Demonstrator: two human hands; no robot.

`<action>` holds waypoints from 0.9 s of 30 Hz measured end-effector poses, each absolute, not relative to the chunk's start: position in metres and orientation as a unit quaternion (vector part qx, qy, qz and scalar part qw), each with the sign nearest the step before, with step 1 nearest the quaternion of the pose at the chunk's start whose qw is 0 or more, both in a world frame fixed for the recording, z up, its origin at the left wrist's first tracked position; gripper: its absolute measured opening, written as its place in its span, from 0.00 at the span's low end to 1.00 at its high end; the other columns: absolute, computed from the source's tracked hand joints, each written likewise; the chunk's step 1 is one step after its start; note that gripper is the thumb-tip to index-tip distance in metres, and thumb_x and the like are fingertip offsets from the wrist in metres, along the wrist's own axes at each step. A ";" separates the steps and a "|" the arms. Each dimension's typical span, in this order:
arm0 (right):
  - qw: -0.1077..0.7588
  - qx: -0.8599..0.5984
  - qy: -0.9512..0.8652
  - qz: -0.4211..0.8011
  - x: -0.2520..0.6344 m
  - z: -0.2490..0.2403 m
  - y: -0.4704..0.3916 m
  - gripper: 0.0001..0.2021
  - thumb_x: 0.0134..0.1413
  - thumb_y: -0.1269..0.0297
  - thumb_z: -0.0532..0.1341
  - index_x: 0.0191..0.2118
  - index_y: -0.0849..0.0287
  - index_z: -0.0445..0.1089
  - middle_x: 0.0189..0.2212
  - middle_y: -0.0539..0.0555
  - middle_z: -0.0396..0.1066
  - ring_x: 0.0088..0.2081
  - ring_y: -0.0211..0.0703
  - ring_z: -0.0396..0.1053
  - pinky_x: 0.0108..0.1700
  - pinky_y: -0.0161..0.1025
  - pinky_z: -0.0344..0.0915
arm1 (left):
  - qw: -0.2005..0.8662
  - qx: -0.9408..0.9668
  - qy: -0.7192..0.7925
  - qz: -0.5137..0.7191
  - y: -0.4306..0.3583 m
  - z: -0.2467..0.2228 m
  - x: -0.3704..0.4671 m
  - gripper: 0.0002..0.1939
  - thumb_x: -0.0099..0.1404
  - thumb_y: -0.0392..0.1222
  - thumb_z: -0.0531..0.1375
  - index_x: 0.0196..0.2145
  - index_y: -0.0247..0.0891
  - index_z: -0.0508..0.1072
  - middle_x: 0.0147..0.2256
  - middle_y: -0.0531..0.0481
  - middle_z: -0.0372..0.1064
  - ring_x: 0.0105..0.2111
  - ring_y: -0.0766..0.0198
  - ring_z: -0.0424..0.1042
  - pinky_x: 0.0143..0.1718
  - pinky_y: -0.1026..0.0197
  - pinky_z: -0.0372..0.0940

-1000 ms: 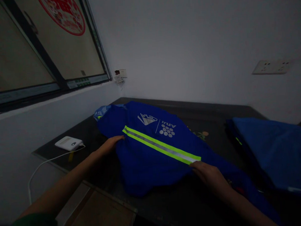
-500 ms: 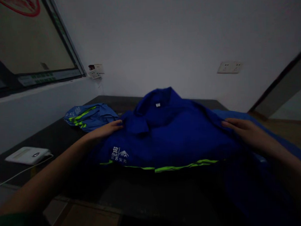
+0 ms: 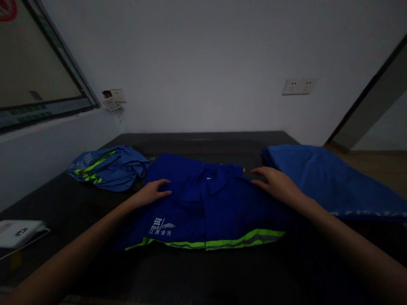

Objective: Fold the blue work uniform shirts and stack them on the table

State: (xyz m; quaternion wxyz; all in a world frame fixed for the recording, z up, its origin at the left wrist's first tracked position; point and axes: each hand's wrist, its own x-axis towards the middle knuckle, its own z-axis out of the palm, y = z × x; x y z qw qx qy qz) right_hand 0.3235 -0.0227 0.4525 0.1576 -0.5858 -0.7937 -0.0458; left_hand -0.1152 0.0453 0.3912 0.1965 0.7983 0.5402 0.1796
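Observation:
A dark blue work shirt (image 3: 188,206) lies on the dark table, its collar toward the wall and a yellow-green reflective band along its near edge. White lettering and a logo show on its left side. Over the left shoulder of the cloth is my left hand (image 3: 153,193), thumb and fingers apart, pinching nothing. My right hand (image 3: 274,183) hovers by the right shoulder, its thumb and fingers also spread with nothing between them. Whether the fingertips touch the cloth I cannot tell.
A crumpled lighter blue garment (image 3: 113,169) with yellow-green stripes lies at the left. Folded blue cloth (image 3: 318,179) lies on the right. A white device (image 3: 19,232) with a cable sits on the near left of the dark table (image 3: 203,137). Wall sockets (image 3: 299,86) are behind.
The shirt was held up by both shoulders; now it rests lower, on the table. Both hands have let go of it and opened. The view has shifted slightly.

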 end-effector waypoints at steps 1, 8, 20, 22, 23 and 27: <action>0.138 -0.582 -0.799 -0.063 0.312 0.451 -0.019 0.15 0.58 0.61 0.58 0.50 0.57 0.68 0.49 0.59 0.71 0.51 0.52 0.69 0.53 0.46 0.65 | 0.183 0.803 0.533 0.192 0.046 0.388 -0.111 0.27 0.54 0.58 0.59 0.46 0.38 0.72 0.44 0.43 0.75 0.44 0.51 0.73 0.46 0.56 0.66; 0.073 -0.626 -0.775 -0.047 0.292 0.424 0.017 0.14 0.50 0.68 0.65 0.44 0.58 0.67 0.44 0.58 0.73 0.43 0.47 0.72 0.42 0.38 0.66 | 0.103 0.791 0.545 0.257 0.039 0.390 -0.102 0.15 0.61 0.52 0.55 0.38 0.39 0.69 0.35 0.48 0.74 0.32 0.58 0.72 0.35 0.60 0.63; 0.241 -0.552 -0.766 0.224 0.342 0.495 -0.016 0.19 0.50 0.47 0.56 0.29 0.60 0.72 0.25 0.52 0.73 0.27 0.42 0.68 0.29 0.36 0.62 | 0.008 0.795 0.532 0.291 0.030 0.455 -0.128 0.24 0.65 0.58 0.47 0.28 0.39 0.71 0.31 0.46 0.70 0.34 0.56 0.70 0.39 0.59 0.63; 0.259 -0.541 -0.778 0.184 0.342 0.509 -0.021 0.18 0.52 0.49 0.55 0.30 0.59 0.72 0.28 0.54 0.74 0.30 0.45 0.70 0.33 0.38 0.64 | -0.019 0.781 0.555 0.286 0.026 0.467 -0.121 0.21 0.66 0.55 0.46 0.30 0.39 0.72 0.31 0.46 0.71 0.34 0.56 0.71 0.38 0.59 0.63; 0.275 -0.541 -0.781 0.146 0.341 0.514 -0.022 0.16 0.53 0.51 0.55 0.30 0.58 0.72 0.29 0.54 0.74 0.32 0.46 0.70 0.36 0.39 0.64 | -0.035 0.772 0.567 0.286 0.023 0.473 -0.116 0.20 0.67 0.53 0.46 0.31 0.39 0.71 0.30 0.46 0.71 0.34 0.56 0.71 0.37 0.60 0.63; 0.358 -0.558 -0.748 -0.010 0.333 0.533 -0.024 0.11 0.56 0.61 0.51 0.32 0.58 0.69 0.32 0.56 0.73 0.35 0.47 0.69 0.40 0.41 0.64 | -0.138 0.712 0.600 0.337 0.008 0.509 -0.092 0.16 0.70 0.48 0.46 0.36 0.40 0.70 0.33 0.47 0.72 0.35 0.56 0.71 0.37 0.60 0.62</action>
